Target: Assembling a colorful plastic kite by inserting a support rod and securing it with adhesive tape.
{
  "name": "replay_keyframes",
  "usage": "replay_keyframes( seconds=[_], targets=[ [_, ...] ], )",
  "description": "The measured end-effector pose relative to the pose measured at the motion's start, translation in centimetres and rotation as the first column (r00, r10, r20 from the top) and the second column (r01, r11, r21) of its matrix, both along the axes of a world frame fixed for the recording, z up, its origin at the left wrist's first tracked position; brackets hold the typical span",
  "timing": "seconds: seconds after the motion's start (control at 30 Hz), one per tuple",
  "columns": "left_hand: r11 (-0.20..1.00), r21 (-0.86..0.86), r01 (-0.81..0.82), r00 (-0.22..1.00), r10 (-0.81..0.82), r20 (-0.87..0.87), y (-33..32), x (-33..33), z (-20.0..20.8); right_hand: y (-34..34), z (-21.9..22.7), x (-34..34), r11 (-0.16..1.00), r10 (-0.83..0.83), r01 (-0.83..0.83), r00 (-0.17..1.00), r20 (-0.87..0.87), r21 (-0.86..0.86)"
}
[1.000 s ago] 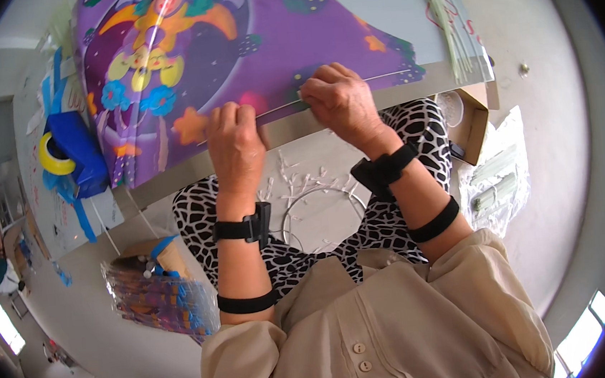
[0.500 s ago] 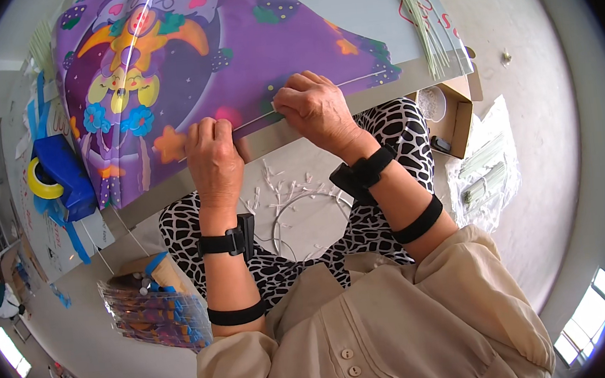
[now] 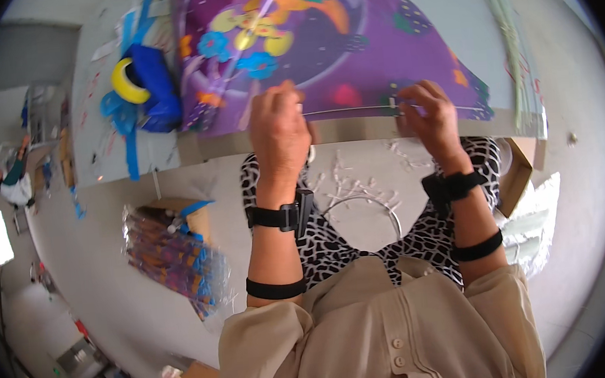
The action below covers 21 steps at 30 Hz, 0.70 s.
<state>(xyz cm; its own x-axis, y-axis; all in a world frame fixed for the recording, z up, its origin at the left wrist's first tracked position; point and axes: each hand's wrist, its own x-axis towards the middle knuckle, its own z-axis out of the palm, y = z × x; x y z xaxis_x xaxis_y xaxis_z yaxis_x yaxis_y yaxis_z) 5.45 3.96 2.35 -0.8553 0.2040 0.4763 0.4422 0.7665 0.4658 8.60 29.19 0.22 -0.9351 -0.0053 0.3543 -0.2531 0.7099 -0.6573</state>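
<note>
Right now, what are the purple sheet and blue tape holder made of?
The purple sheet looks like glossy plastic film: a bright streak shines along it. The blue tape holder seems smooth, hard plastic, being evenly blue, though painted metal is possible.

Beige shirt (image 3: 466,336) w/ pale btns (image 3: 397,343); blk wrist straps (image 3: 270,218) w/ boxy units (image 3: 305,204); blk forearm bands (image 3: 275,288); blk/wht patterned trousers (image 3: 328,248).
</note>
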Motion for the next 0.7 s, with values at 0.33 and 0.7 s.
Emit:
replay_keyframes(
  seconds=[0.33, 0.7],
  targets=[
    [0.767, -0.209, -0.607, 0.607, 0.617, 0.501, -18.7, 4.6, -4.3, -8.6, 3.9, 1.6, 0.920, 0.193, -0.135, 0.973, 0.126, -0.368],
    [0.680, 0.418, -0.602, 0.665, 0.138, 0.734, -14.8, 14.4, 1.6, -26.4, 3.0, 2.0, 0.738, 0.597, -0.222, 0.654, 0.464, -0.637]
  ],
)
